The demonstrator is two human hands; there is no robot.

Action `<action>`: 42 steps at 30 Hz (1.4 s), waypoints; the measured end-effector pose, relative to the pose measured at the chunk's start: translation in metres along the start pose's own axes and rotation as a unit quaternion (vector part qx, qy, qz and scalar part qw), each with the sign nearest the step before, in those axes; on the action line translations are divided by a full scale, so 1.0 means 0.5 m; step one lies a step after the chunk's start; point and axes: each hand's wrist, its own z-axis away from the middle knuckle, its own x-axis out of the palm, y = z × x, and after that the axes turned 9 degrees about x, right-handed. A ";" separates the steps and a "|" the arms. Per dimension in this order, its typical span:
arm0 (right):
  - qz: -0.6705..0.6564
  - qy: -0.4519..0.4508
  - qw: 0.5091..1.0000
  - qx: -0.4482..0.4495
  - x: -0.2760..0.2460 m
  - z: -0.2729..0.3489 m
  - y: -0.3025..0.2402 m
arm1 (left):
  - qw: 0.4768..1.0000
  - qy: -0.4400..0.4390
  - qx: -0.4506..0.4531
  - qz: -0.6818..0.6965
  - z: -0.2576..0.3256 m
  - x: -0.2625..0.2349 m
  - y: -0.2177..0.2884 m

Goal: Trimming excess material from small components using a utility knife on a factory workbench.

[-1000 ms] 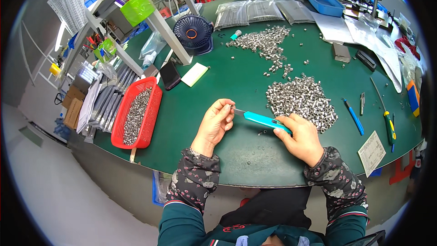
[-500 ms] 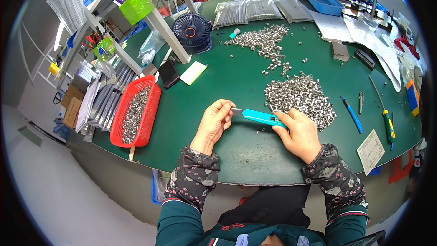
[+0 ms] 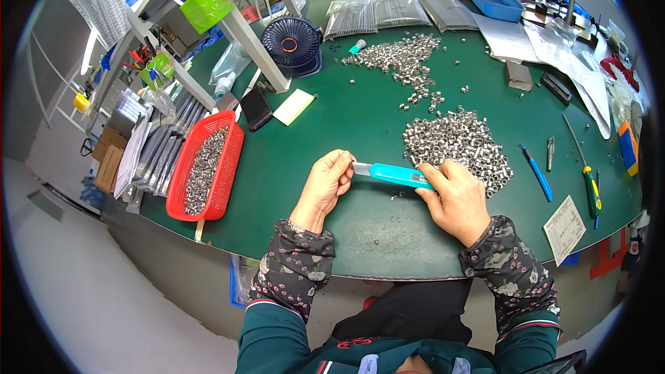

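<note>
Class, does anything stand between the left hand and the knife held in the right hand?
Nothing visible does: the blade of the teal knife, held in the right hand, reaches up to the left hand. The heap of metal rings lies farther back, off that line. Whether blade and hand touch is too small to tell.

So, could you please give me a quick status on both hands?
Right hand gripping turquoise cutter. Left hand apparently pinching tiny metal piece by blade. Metal pile beyond right hand.

On our green table (image 3: 360, 125) we have a dense pile of metal rings (image 3: 460, 145), a looser pile (image 3: 405, 62) beyond it, a red basket (image 3: 226, 176), fan (image 3: 291, 43), phone (image 3: 257, 109), pale paper (image 3: 294, 107) and screwdriver (image 3: 592, 194).
</note>
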 end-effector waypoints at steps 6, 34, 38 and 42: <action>0.008 0.010 1.000 -0.013 0.000 -0.001 0.003 | 1.000 0.005 -0.019 -0.003 -0.002 -0.002 0.000; -0.070 -0.002 0.997 0.029 0.001 0.003 0.007 | 0.998 -0.004 0.031 0.048 0.001 0.003 0.009; -0.071 0.000 0.997 0.028 0.005 0.005 0.011 | 0.999 -0.008 0.025 0.042 0.001 0.005 0.009; -0.073 -0.013 0.997 0.036 0.006 0.005 0.009 | 0.998 0.001 0.038 0.046 0.004 0.006 0.008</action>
